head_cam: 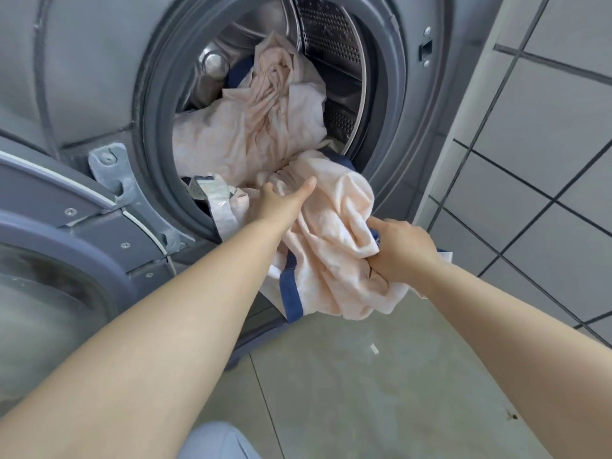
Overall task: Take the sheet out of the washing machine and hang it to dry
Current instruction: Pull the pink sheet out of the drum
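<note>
A pale peach sheet [251, 134] with a dark blue border fills the drum of the grey washing machine [82, 77]. Part of it spills over the door seal and hangs down in front. My right hand [402, 250] is shut on this hanging bunch just outside the opening. At the lower lip of the opening, my left hand [281, 202] reaches into the folds with its thumb up; the fingers are buried in the cloth, gripping it. Much of the sheet stays bunched deep in the drum.
The machine's round door [66, 253] stands swung open at the left, close to my left forearm. A tiled wall [536, 144] runs along the right. Grey floor [364, 376] lies below, with a small white scrap [374, 348] on it.
</note>
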